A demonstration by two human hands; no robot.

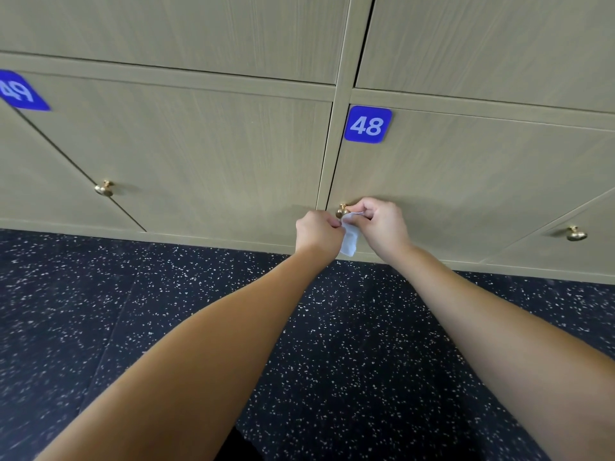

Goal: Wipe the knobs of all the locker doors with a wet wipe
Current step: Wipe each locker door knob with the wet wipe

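Both my hands meet at the brass knob point(341, 211) of locker door 48 point(466, 181), low on its left edge. A white wet wipe point(350, 239) hangs between them. My left hand point(317, 231) pinches its left side. My right hand point(382, 224) grips its top corner, with the fingers right beside the knob. The wipe lies just under and to the right of the knob; I cannot tell whether it touches. Another brass knob point(104, 189) sits on the door to the left, and a third knob point(576, 233) at the far right.
Beige wood-grain locker doors fill the wall, with blue number plates 48 point(367, 124) and 49 point(20, 91). Below them runs a dark speckled floor point(166, 294). More doors point(186, 31) stand in the row above.
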